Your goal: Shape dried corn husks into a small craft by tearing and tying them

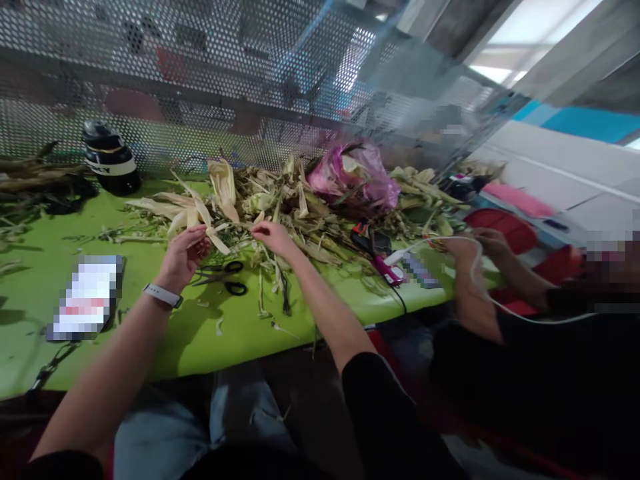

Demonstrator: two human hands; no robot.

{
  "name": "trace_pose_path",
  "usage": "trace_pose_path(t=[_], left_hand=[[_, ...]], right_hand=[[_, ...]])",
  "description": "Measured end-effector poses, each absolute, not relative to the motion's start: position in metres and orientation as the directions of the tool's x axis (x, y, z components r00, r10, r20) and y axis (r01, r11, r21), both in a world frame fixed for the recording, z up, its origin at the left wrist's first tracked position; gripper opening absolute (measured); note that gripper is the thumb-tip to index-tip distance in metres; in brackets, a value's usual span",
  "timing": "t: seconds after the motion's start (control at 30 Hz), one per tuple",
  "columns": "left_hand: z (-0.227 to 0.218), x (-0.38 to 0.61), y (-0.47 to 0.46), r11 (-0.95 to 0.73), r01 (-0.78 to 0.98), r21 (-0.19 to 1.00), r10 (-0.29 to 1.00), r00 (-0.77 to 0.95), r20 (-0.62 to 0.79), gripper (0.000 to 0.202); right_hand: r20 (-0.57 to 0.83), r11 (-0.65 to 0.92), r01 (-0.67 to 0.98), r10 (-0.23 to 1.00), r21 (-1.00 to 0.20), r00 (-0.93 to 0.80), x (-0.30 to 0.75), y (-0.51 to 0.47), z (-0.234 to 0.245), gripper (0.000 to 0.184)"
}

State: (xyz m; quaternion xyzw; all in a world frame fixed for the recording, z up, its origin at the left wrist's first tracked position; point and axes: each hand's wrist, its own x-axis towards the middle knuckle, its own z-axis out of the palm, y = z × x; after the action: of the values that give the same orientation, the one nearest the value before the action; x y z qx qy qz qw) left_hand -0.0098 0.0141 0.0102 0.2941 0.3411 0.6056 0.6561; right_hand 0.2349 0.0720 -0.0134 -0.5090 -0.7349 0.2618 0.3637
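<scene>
My left hand (185, 257), with a white watch on its wrist, is closed on a pale corn husk strip (207, 223) that runs up and left from the fingers. My right hand (273, 238) pinches husk pieces at the near edge of the husk pile (300, 200). Black-handled scissors (227, 277) lie on the green table (210, 333) just below and between both hands.
A pink plastic bag (357, 175) sits on the pile. A black helmet (113, 160) stands at the back left before a perforated metal wall (200, 80). A phone (87, 297) lies at the left. A second person's hands (475, 243) work at the right beside pink-handled scissors (387, 270).
</scene>
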Motion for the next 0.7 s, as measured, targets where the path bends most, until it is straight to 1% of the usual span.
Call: trace_pose_path(t=[0.03, 0.07, 0.1, 0.13, 0.17, 0.2, 0.27, 0.33, 0.37, 0.4, 0.43, 0.47, 0.5, 0.53, 0.57, 0.6, 0.63, 0.67, 0.7], left_hand=[[0.010, -0.010, 0.014, 0.101, -0.592, 0.799, 0.994, 0.034, -0.100, 0.020], [0.011, -0.009, 0.013, 0.109, -0.587, 0.802, 0.993, 0.038, -0.108, 0.019], [0.011, -0.009, 0.013, 0.120, -0.578, 0.807, 0.992, 0.043, -0.116, 0.018], [0.011, -0.009, 0.012, 0.131, -0.566, 0.814, 0.991, 0.052, -0.124, 0.017], [0.010, -0.008, 0.012, 0.144, -0.550, 0.823, 0.989, 0.062, -0.131, 0.017], [0.010, -0.008, 0.011, 0.155, -0.533, 0.832, 0.988, 0.073, -0.138, 0.017], [0.010, -0.007, 0.011, 0.167, -0.502, 0.849, 0.986, 0.086, -0.144, 0.017], [0.010, -0.007, 0.011, 0.167, -0.477, 0.863, 0.986, 0.091, -0.141, 0.018], [0.010, -0.007, 0.011, 0.164, -0.468, 0.868, 0.986, 0.093, -0.136, 0.018], [0.010, -0.007, 0.011, 0.161, -0.462, 0.872, 0.987, 0.094, -0.132, 0.018], [0.010, -0.008, 0.011, 0.161, -0.456, 0.875, 0.987, 0.098, -0.131, 0.018], [0.009, -0.008, 0.011, 0.163, -0.449, 0.879, 0.986, 0.103, -0.131, 0.019], [0.008, -0.008, 0.012, 0.168, -0.438, 0.883, 0.985, 0.108, -0.133, 0.019], [0.006, -0.008, 0.012, 0.173, -0.418, 0.892, 0.984, 0.115, -0.137, 0.019], [0.004, -0.009, 0.012, 0.172, -0.380, 0.909, 0.984, 0.118, -0.136, 0.019], [0.002, -0.009, 0.013, 0.163, -0.327, 0.931, 0.984, 0.121, -0.130, 0.019], [0.000, -0.009, 0.013, 0.147, -0.269, 0.952, 0.986, 0.122, -0.118, 0.019], [-0.003, -0.009, 0.013, 0.125, -0.212, 0.969, 0.987, 0.122, -0.101, 0.020], [-0.005, -0.009, 0.014, 0.101, -0.164, 0.981, 0.989, 0.121, -0.082, 0.021]], right_hand=[[0.262, 0.416, 0.680, 0.909, -0.603, -0.323, 0.231, 0.077, -0.016, 0.015], [0.234, 0.492, 0.758, 0.871, -0.429, -0.432, 0.226, 0.081, -0.019, 0.022], [0.191, 0.560, 0.787, 0.829, -0.261, -0.526, 0.221, 0.085, -0.021, 0.030], [0.145, 0.608, 0.784, 0.793, -0.125, -0.591, 0.216, 0.088, -0.023, 0.033], [0.107, 0.640, 0.768, 0.766, -0.021, -0.634, 0.212, 0.091, -0.025, 0.032], [0.083, 0.657, 0.752, 0.747, 0.056, -0.659, 0.207, 0.094, -0.026, 0.030], [0.063, 0.675, 0.721, 0.721, 0.157, -0.690, 0.202, 0.097, -0.025, 0.027], [0.066, 0.693, 0.686, 0.691, 0.224, -0.720, 0.202, 0.100, -0.019, 0.028], [0.083, 0.694, 0.680, 0.683, 0.237, -0.726, 0.204, 0.101, -0.014, 0.028], [0.117, 0.689, 0.690, 0.683, 0.222, -0.721, 0.208, 0.103, -0.008, 0.028], [0.169, 0.674, 0.716, 0.695, 0.182, -0.698, 0.213, 0.105, -0.001, 0.028], [0.233, 0.653, 0.749, 0.715, 0.116, -0.659, 0.219, 0.107, 0.006, 0.026], [0.304, 0.625, 0.781, 0.741, 0.018, -0.599, 0.226, 0.109, 0.014, 0.023], [0.380, 0.586, 0.802, 0.772, -0.116, -0.510, 0.232, 0.111, 0.021, 0.019], [0.440, 0.549, 0.787, 0.802, -0.280, -0.403, 0.238, 0.113, 0.028, 0.015], [0.467, 0.502, 0.737, 0.837, -0.452, -0.284, 0.242, 0.113, 0.034, 0.011], [0.459, 0.450, 0.648, 0.872, -0.615, -0.170, 0.245, 0.113, 0.039, 0.008], [0.416, 0.390, 0.526, 0.907, -0.756, -0.074, 0.246, 0.112, 0.042, 0.007], [0.344, 0.319, 0.387, 0.939, -0.865, -0.004, 0.246, 0.109, 0.045, 0.008]])
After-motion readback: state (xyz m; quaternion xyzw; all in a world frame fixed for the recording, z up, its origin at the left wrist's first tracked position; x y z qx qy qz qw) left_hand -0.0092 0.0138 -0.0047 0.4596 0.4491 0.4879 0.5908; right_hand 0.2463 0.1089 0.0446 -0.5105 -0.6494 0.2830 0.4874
